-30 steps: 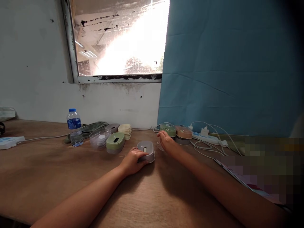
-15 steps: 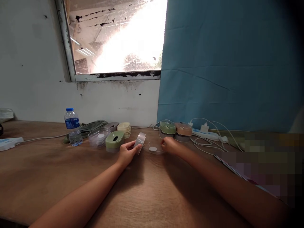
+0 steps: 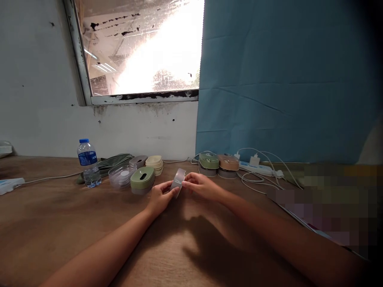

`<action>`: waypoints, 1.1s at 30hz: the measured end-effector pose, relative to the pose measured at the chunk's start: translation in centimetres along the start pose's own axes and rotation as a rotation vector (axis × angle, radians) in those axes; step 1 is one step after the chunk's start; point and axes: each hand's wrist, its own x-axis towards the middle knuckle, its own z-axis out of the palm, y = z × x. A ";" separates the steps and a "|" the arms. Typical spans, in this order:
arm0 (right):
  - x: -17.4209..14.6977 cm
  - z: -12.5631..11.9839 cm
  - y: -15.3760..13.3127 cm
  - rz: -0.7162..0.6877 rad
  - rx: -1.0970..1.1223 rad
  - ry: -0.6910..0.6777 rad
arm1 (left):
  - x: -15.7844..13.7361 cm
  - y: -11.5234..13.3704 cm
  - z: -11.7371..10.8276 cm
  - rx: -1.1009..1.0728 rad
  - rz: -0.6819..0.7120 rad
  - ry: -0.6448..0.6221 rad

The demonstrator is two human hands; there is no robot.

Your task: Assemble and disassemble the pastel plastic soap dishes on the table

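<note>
Container (image 3: 178, 178) tilted over the desk (image 3: 44, 227), clasped between thumb and fingers of my left hand (image 3: 160, 196); my right hand (image 3: 202, 186), half-curled, was at its right edge; I couldn't tell whether it gripped.

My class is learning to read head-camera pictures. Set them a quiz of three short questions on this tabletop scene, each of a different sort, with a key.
1. Multiple choice: what colour is the cap of the clear bottle?
A red
B blue
C yellow

2. True or false: the grey container in the left hand lies flat on the table.

3. Fill in the gap: in the picture, the green-topped box near the blue cloth stands to the ____ of the brown-topped box.

Key: 1. B; 2. False, it is held tilted; 3. left.
</note>
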 end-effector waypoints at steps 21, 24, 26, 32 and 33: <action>-1.3 4.3 1.5 0.134 0.719 0.369 | 1.1 -1.0 -3.7 0.434 0.163 0.083; -1.0 3.4 1.3 0.069 0.704 0.448 | 1.1 -1.2 -4.2 0.651 0.215 -0.076; -0.7 2.7 1.0 0.011 0.683 0.471 | 1.1 -1.4 -4.2 0.760 0.227 -0.165; -0.1 1.7 1.3 -0.131 0.615 0.452 | 1.1 -1.4 -4.2 0.919 0.220 -0.340; 0.1 1.7 1.6 -0.142 0.604 0.440 | 1.1 -1.4 -4.3 0.930 0.212 -0.345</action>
